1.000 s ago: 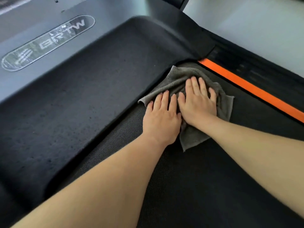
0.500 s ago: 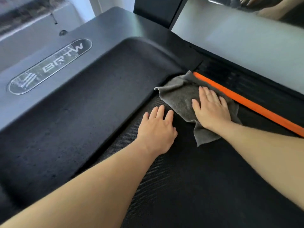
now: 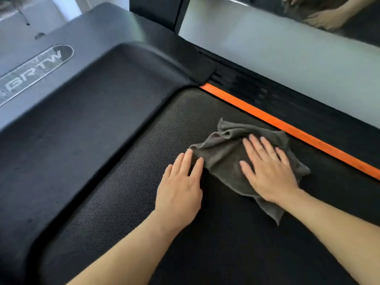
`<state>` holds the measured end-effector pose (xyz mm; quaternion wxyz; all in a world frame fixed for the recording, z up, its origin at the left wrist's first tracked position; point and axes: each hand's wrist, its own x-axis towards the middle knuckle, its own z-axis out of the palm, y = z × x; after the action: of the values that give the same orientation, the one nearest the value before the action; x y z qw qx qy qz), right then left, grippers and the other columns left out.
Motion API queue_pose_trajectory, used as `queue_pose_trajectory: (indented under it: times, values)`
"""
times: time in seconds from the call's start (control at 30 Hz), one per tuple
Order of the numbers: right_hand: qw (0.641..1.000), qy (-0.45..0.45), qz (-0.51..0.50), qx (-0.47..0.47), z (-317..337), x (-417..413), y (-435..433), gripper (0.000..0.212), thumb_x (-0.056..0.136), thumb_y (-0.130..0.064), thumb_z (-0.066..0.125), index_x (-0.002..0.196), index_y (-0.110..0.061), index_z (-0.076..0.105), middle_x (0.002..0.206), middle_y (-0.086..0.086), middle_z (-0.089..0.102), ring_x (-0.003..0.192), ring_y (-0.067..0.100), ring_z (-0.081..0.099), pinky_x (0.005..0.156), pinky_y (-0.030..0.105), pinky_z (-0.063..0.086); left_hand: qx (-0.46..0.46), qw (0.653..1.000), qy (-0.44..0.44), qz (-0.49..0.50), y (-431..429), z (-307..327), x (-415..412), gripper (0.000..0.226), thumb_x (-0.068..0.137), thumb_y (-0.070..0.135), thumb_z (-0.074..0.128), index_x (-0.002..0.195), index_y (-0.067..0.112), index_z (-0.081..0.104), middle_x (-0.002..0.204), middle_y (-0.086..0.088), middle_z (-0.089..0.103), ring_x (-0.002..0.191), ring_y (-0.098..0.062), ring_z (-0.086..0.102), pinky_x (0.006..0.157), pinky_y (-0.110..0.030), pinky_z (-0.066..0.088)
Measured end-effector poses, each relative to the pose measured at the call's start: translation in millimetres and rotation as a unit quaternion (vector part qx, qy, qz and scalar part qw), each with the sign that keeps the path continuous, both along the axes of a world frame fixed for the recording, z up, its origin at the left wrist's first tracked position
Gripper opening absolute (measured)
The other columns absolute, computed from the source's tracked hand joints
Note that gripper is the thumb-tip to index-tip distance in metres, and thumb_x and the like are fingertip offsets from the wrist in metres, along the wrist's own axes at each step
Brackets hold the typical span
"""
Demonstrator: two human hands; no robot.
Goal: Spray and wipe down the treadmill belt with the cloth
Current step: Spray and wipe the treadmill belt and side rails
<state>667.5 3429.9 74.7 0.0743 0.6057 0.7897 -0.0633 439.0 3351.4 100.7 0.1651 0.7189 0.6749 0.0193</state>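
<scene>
A crumpled grey cloth [image 3: 223,156] lies on the black textured treadmill belt [image 3: 127,198], close to the orange side stripe [image 3: 287,128]. My right hand [image 3: 269,171] presses flat on the cloth with straight, spread fingers. My left hand [image 3: 182,188] lies flat on the belt just left of the cloth, its fingertips touching the cloth's left edge. No spray bottle is in view.
The raised black motor cover [image 3: 82,120] with a BRTW badge [image 3: 35,73] borders the belt's front end. A black ribbed side rail [image 3: 277,99] runs beyond the orange stripe. A mirror [image 3: 320,15] at the top right reflects an arm.
Both hands and the cloth have slid back from the belt's front corner, away from the motor cover. My left hand came off the cloth and now lies beside it.
</scene>
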Motion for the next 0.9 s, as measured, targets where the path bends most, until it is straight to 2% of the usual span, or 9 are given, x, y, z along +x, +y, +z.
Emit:
queue_pose_trajectory:
  times: [0.13,0.2,0.27,0.33,0.47,0.6,0.73,0.8,0.9]
  values:
    - [0.983,0.003,-0.183,-0.002,-3,8,-3,0.069,0.097,-0.053,0.007,0.160,-0.025,0.013,0.167,-0.005,0.004,0.153,0.021,0.004,0.121,0.051,0.010,0.018,0.997,-0.064,0.028,8,8,37,0.062,0.095,0.019,0.046,0.154,0.016,0.026,0.164,-0.013,0.013,0.151,-0.029,0.011,0.121,-0.039,0.013]
    - [0.992,0.028,-0.121,0.000,-5,-39,-35,0.068,0.096,-0.049,0.009,0.160,-0.024,0.014,0.167,-0.002,0.005,0.153,0.025,0.001,0.121,0.052,0.007,0.042,0.982,-0.179,0.033,7,13,53,0.057,0.097,0.016,0.039,0.153,0.008,0.028,0.162,-0.019,0.016,0.149,-0.031,0.016,0.121,-0.036,0.013]
    - [0.997,0.062,0.048,0.000,-2,-98,-96,0.072,0.090,-0.047,0.016,0.156,-0.019,0.025,0.161,0.004,0.030,0.150,0.028,0.015,0.119,0.051,0.011,0.039,0.953,-0.299,0.029,-6,16,55,0.054,0.103,0.017,0.023,0.155,0.004,0.019,0.163,-0.022,0.008,0.149,-0.031,0.013,0.122,-0.039,0.011]
    - [0.980,0.111,0.165,-0.002,3,-131,-137,0.066,0.089,-0.047,0.028,0.147,-0.017,0.041,0.145,0.007,0.053,0.137,0.029,0.030,0.115,0.048,0.018,0.038,0.979,-0.192,0.063,-11,20,33,0.051,0.099,0.015,0.041,0.150,0.010,0.037,0.162,-0.014,0.022,0.147,-0.030,0.021,0.119,-0.038,0.020]
    - [0.954,0.112,0.276,-0.044,-5,-112,-66,0.063,0.096,-0.053,0.036,0.152,-0.025,0.037,0.157,0.002,0.037,0.147,0.025,0.022,0.122,0.046,0.010,0.032,0.992,-0.078,0.092,-26,10,-17,0.056,0.087,0.021,0.050,0.143,0.014,0.050,0.155,-0.013,0.037,0.140,-0.035,0.035,0.112,-0.046,0.033]
    - [0.997,0.068,0.027,0.020,-11,-45,27,0.059,0.101,-0.056,0.027,0.157,-0.039,0.019,0.165,-0.007,0.018,0.152,0.019,0.011,0.121,0.047,0.012,-0.027,0.997,-0.047,0.058,-25,12,-16,0.060,0.098,0.018,0.047,0.155,0.026,0.029,0.165,-0.006,0.015,0.150,-0.024,0.012,0.120,-0.036,0.019]
    - [0.976,0.038,-0.213,0.015,-5,38,-10,0.062,0.100,-0.055,0.017,0.158,-0.035,0.012,0.167,-0.007,0.008,0.153,0.019,0.006,0.122,0.047,0.012,0.000,0.998,-0.059,0.004,-20,25,-9,0.059,0.095,0.015,0.049,0.152,0.023,0.037,0.163,-0.007,0.020,0.148,-0.026,0.019,0.117,-0.035,0.026]
    - [0.971,0.019,-0.237,0.015,-7,30,-45,0.063,0.099,-0.052,0.012,0.159,-0.030,0.010,0.168,-0.003,0.005,0.153,0.023,0.003,0.122,0.051,0.012,0.018,0.998,-0.065,-0.003,-23,20,-2,0.056,0.093,0.013,0.051,0.148,0.020,0.044,0.160,-0.008,0.028,0.146,-0.028,0.026,0.113,-0.038,0.033]
    - [0.994,0.047,-0.093,0.025,-10,-30,-106,0.063,0.098,-0.049,0.020,0.157,-0.026,0.025,0.165,-0.001,0.020,0.153,0.026,0.013,0.119,0.053,0.014,0.044,0.995,-0.080,-0.031,-27,14,21,0.057,0.088,0.012,0.059,0.144,0.015,0.050,0.155,-0.015,0.038,0.141,-0.033,0.037,0.110,-0.042,0.038]
